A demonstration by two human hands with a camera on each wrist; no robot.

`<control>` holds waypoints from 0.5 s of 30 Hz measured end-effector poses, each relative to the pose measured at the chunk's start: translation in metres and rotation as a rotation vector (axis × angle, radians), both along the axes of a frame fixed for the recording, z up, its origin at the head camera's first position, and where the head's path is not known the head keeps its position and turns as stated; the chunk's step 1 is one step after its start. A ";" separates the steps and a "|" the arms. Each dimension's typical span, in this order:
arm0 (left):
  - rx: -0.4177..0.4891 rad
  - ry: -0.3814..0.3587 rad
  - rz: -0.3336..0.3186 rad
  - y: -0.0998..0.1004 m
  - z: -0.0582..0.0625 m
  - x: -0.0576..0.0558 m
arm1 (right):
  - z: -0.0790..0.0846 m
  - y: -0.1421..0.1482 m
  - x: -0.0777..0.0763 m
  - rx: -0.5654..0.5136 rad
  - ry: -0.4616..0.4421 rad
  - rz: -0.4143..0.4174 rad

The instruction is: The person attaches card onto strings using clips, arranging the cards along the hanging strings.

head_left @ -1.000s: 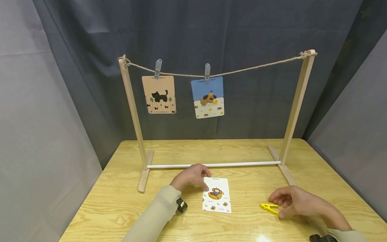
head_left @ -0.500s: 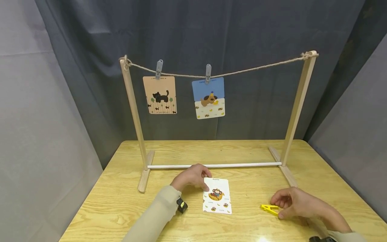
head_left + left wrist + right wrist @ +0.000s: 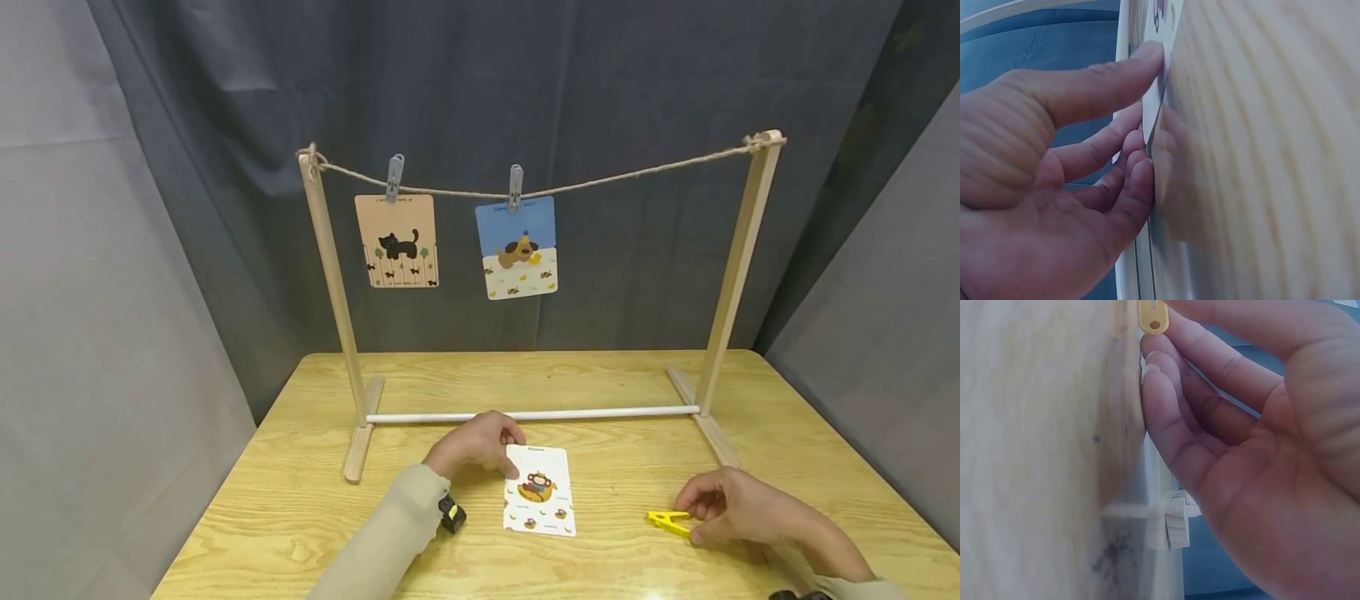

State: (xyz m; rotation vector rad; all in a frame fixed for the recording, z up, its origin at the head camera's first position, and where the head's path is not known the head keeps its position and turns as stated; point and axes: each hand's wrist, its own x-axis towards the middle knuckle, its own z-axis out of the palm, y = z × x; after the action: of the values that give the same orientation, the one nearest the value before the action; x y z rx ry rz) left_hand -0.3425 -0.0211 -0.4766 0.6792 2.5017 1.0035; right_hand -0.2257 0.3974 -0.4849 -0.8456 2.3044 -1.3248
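Note:
A white card with a monkey picture [image 3: 538,490] lies on the wooden table [image 3: 300,517]. My left hand [image 3: 480,446] is at the card's top left corner. In the left wrist view the thumb [image 3: 1141,59] lies on the card's edge [image 3: 1151,119] with the curled fingers [image 3: 1138,169] just below it, pinching the corner. A yellow clothespin [image 3: 667,522] lies on the table to the right. My right hand [image 3: 738,508] holds the clothespin's right end, and in the right wrist view the clothespin [image 3: 1152,315] sits between thumb and fingertips [image 3: 1154,369].
A wooden rack [image 3: 330,275] stands across the table's far half, with a white rod [image 3: 532,414] along its base and a rope [image 3: 622,171] across the top. A cat card [image 3: 396,242] and a dog card [image 3: 519,248] hang from grey pegs. Dark curtains stand behind.
My right hand has slid left and closed its fingers on the end of the yellow clothespin. The left hand stays at the card's corner.

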 end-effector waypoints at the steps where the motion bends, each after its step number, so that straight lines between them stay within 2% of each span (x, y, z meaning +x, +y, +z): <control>1: 0.004 -0.003 0.001 0.000 0.000 0.000 | -0.001 0.000 0.000 -0.001 -0.001 -0.001; 10: 0.017 -0.011 -0.005 -0.001 0.000 0.000 | -0.001 0.002 -0.002 -0.001 0.025 0.013; 15: 0.030 -0.014 -0.012 -0.002 0.002 0.001 | 0.000 0.001 -0.001 -0.005 0.002 0.004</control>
State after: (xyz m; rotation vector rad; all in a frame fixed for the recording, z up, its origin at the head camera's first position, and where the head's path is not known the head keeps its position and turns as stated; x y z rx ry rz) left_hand -0.3419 -0.0234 -0.4747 0.6926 2.4720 1.0397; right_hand -0.2266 0.3987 -0.4847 -0.8532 2.3005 -1.3284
